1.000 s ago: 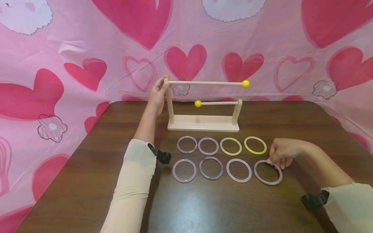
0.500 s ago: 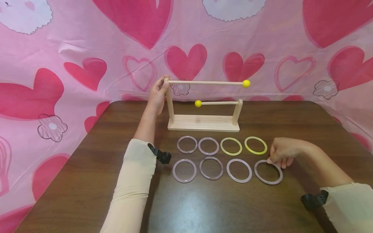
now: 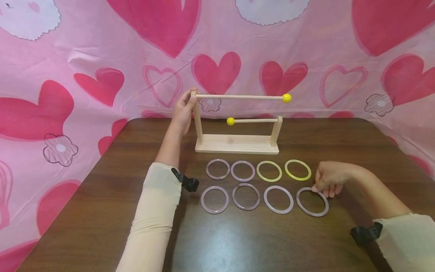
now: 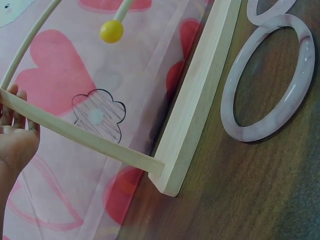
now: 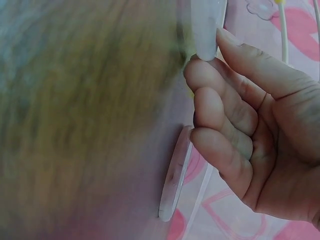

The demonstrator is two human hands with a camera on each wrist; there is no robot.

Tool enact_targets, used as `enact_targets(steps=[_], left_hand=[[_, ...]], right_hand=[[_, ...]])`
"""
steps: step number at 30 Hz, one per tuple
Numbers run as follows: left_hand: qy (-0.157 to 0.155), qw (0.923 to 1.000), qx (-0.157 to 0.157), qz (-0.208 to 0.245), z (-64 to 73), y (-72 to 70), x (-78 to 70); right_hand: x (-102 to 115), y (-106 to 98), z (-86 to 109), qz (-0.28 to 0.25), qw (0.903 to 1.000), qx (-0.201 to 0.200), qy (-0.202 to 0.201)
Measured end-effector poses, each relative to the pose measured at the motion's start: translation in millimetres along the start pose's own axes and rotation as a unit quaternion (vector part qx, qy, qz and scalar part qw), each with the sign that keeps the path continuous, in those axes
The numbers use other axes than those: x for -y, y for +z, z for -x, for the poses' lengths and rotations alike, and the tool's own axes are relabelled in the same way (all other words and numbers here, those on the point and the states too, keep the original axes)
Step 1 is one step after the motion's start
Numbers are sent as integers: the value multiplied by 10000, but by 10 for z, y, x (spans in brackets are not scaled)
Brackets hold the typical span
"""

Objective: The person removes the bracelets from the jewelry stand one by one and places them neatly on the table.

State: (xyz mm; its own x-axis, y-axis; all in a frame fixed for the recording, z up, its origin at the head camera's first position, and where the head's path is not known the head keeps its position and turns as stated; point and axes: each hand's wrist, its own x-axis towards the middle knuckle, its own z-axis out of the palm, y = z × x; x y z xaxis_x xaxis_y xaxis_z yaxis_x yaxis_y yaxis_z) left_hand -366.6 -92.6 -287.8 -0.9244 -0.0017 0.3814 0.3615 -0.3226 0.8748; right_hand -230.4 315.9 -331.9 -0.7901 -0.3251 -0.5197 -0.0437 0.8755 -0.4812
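Note:
A pale wooden bangle stand stands at the back of the table, with two horizontal rods tipped by yellow balls. My left hand holds the top of its taller left post, thumb on the near side; the left wrist view also shows this hand at the post. At the front row's right end, my right hand pinches the far rim of a mauve bangle between thumb and fingers. In the right wrist view the pinched bangle is partly out of frame, and the other fingers are curled.
Two yellow bangles and two mauve bangles form the back row. Three more mauve bangles lie left of the pinched one. A pink heart-print cloth hangs behind the brown table.

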Motion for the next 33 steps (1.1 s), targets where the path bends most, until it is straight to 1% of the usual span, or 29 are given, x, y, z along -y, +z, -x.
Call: enact_targets(steps=[5, 12, 15, 20, 28, 33], left_hand=[[-26, 10000, -21, -50, -1, 6, -18], [-24, 10000, 21, 54, 8, 13, -36], [-28, 10000, 52, 8, 17, -4, -25], [-58, 10000, 2, -62, 34, -25, 0], [-42, 10000, 37, 55, 18, -12, 7], [-51, 10000, 49, 70, 8, -5, 1]], right_hand=[[8, -11, 6, -9, 10000, -4, 25], [5, -15, 22, 33, 10000, -15, -10], [6, -2, 25, 50, 10000, 9, 17], [5, 26, 25, 64, 10000, 24, 29], [5, -39, 74, 38, 9998, -160, -114], [-4, -127, 101, 9, 9988, -461, -191]])
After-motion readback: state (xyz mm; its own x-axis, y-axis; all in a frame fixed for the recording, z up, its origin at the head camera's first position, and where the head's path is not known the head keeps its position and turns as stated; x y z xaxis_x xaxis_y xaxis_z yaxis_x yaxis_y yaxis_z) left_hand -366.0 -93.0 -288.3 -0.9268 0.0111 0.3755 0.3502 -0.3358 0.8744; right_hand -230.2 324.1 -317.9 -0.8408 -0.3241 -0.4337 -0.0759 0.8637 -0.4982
